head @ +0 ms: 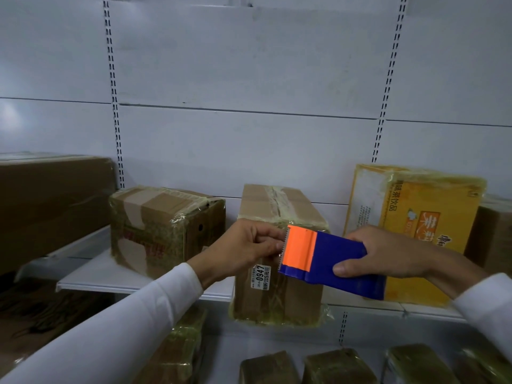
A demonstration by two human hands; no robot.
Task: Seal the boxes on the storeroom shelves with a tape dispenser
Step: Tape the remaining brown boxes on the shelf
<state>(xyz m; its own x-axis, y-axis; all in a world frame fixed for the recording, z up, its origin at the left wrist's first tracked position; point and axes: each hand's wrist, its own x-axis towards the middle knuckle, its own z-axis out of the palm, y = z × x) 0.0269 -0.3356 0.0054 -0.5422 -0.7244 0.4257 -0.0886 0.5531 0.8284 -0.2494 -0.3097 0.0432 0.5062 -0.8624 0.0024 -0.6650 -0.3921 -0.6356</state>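
Right hand (388, 253) grips blue-orange tape dispenser (327, 259); left hand (243, 248) pinches its edge before box (279, 261) labelled "0947".

— Behind everything?
— White back panel (249, 65), matte, crossed by a thin horizontal seam (249, 110).
— Any fittings?
— Two slotted uprights, left (113, 101) and right (388, 87), each with paired dark slots down its length. A third, short upright (343, 328) lower down, right of centre.
— Along the bottom edge?
— Bundles in yellowish film: one tilted (177, 350), three more in a row (338, 365) to its right, all blurred.
— Far left, low?
— Dark patch (36, 309), too dim to make out.
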